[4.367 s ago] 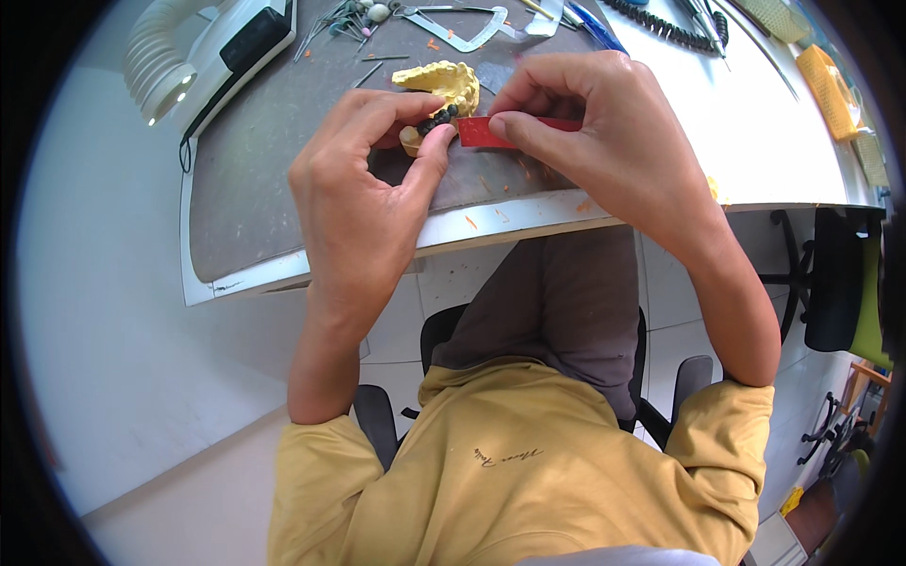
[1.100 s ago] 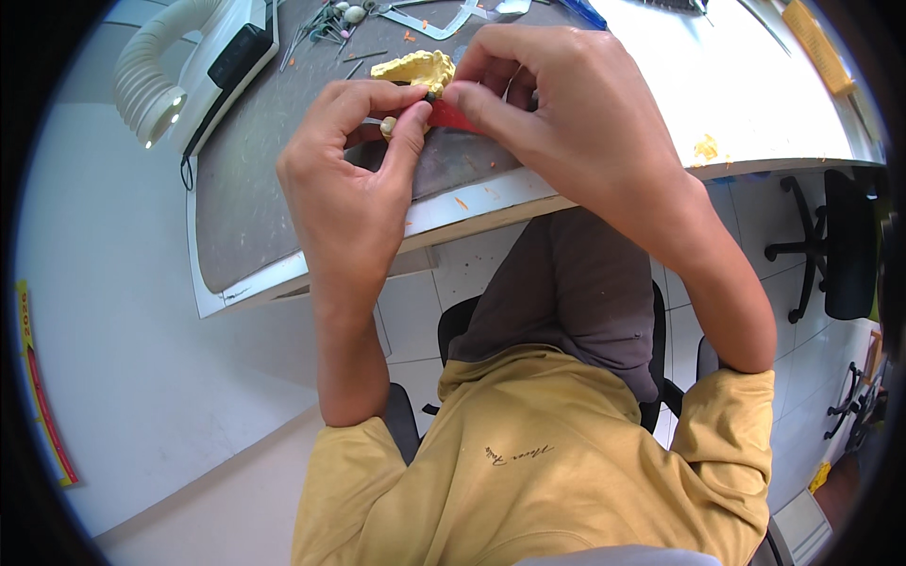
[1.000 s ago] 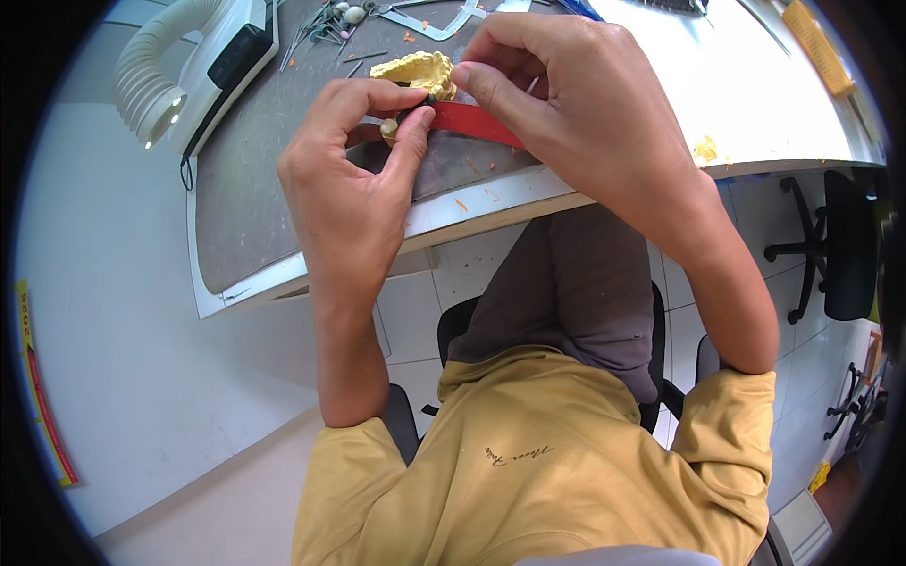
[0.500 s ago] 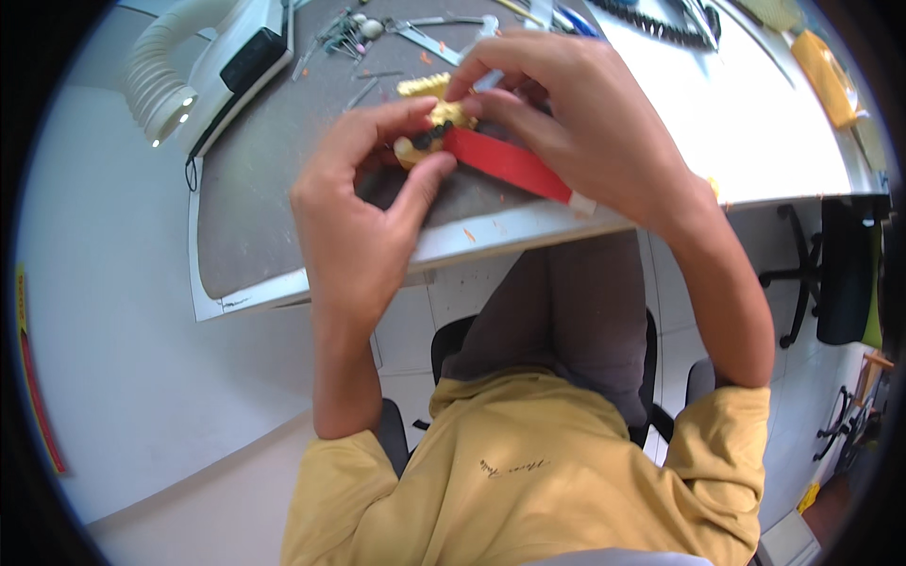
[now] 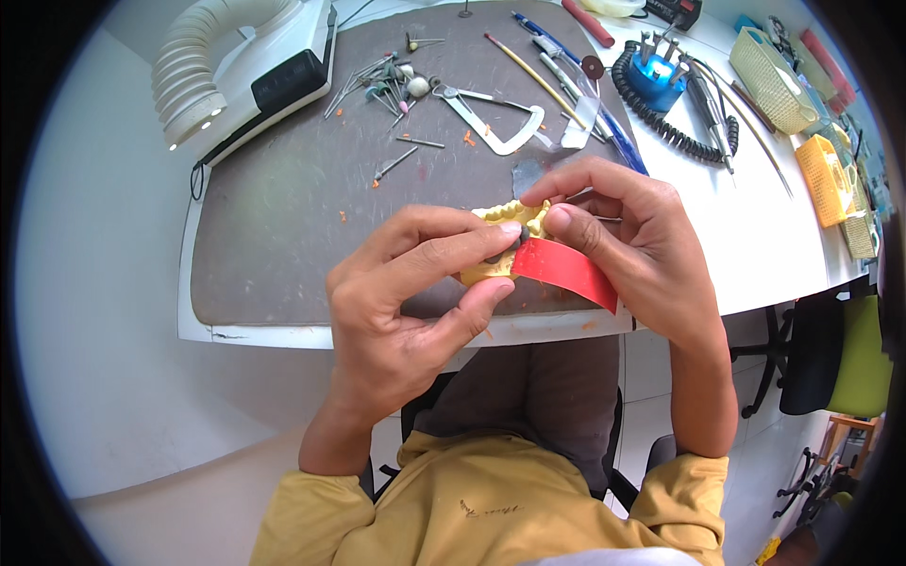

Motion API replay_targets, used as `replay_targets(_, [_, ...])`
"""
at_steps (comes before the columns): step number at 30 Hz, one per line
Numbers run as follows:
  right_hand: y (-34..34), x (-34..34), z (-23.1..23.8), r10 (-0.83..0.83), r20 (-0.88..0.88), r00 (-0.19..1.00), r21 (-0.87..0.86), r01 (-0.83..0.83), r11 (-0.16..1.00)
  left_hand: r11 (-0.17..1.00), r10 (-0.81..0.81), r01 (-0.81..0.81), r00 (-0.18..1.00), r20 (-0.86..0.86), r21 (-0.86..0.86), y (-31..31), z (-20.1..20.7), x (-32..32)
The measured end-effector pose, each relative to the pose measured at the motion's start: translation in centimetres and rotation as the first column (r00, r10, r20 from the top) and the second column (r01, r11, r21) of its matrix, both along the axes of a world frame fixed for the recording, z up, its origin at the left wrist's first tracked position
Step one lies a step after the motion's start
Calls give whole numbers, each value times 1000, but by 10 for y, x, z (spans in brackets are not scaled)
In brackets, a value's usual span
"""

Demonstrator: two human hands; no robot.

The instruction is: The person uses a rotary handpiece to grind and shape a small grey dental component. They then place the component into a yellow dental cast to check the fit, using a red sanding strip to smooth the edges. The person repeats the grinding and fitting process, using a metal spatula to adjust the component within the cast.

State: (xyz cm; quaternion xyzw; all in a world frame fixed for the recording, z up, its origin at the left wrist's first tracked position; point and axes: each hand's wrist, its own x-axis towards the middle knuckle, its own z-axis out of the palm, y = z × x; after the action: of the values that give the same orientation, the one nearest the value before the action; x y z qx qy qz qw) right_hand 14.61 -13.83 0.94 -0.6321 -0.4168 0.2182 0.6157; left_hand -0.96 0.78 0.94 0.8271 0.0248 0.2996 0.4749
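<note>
A yellow dental model [image 5: 483, 272] with a row of teeth is held between my hands, just above the near edge of the bench mat. My left hand [image 5: 396, 292] grips its left side, thumb below and fingers across the top. Dark grey tooth-shaped pieces [image 5: 525, 236] sit on the model, partly covered by my left fingertips. From beside them a thin red strip [image 5: 566, 272] sticks out to the right, curving downward under my right hand. My right hand [image 5: 632, 226] pinches the model's right end between thumb and forefinger.
Behind the model lie a metal caliper [image 5: 491, 127], several burs [image 5: 387, 90] and some pens [image 5: 557, 75]. At left stands a white suction unit with a ribbed hose [image 5: 189, 80]. A blue bur holder [image 5: 656, 80], a coiled cord [image 5: 651, 137] and baskets [image 5: 774, 80] are at right.
The view has shifted, so bench and hands sit lower in the picture. My left fingers now reach further over the dark pieces. Both hands stay on the dental model.
</note>
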Motion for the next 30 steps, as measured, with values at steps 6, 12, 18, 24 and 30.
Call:
replay_targets(6, [-4,0,0,-2,163,987,-48,10,999,978,111,-114,993,30,174,-7,-4,3])
replay_targets(12, [-11,-20,1,-140,366,920,-66,176,982,947,172,-156,985,-32,280,-6,-10,2])
replay_targets(18, [-17,-29,-4,-169,514,841,-78,241,967,960,172,-158,984,-42,232,-2,-5,7])
replay_targets(24, [-17,-38,5,-102,540,835,-188,238,953,929,186,-169,982,-21,328,-4,-6,8])
replay_targets(30, [-17,-38,3,-128,577,807,-175,275,946,922,192,-164,980,-48,350,-6,-5,10])
